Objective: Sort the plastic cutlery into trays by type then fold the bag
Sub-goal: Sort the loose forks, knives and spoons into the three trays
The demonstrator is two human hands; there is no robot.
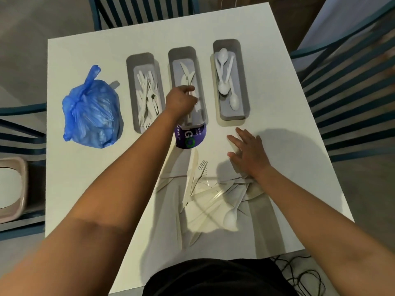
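Three grey trays stand in a row: the left tray (129,82) holds forks, the middle tray (171,58) knives, the right tray (244,82) spoons. My left hand (180,100) hovers over the middle tray with its fingers curled round what looks like a white knife (189,118). My right hand (248,152) lies flat with spread fingers on the table, at the far edge of the loose cutlery pile (205,201). The pile of knives, a fork (202,167) and a spoon (230,218) lies on a clear bag with a purple label (190,138).
A tied blue bag (92,112) full of cutlery sits at the left of the white table (277,116). Blue slatted chairs stand at the far, left and right sides. A beige bin (12,189) is at the left, and black cables (303,274) lie on the floor.
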